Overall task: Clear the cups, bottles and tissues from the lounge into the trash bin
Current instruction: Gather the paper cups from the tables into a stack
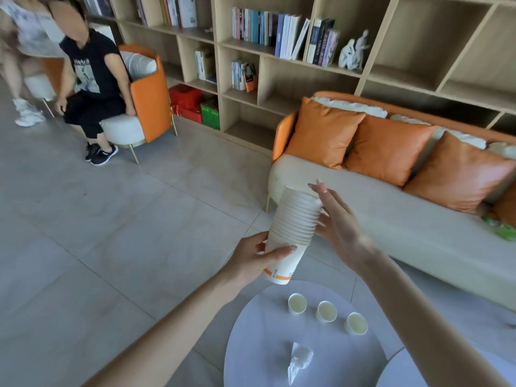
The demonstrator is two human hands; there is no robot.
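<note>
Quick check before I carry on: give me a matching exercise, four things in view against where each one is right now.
Things:
1. stack of paper cups
2. three single cups
3. crumpled plastic wrapper
4. green bottle

Places:
A. on the sofa seat, far right
B. in a row on the round table, far side
C. held in the air between the left hand and right hand
D. on the round table, nearer the camera

Pairs: 1-C, 2-B, 3-D, 4-A
</note>
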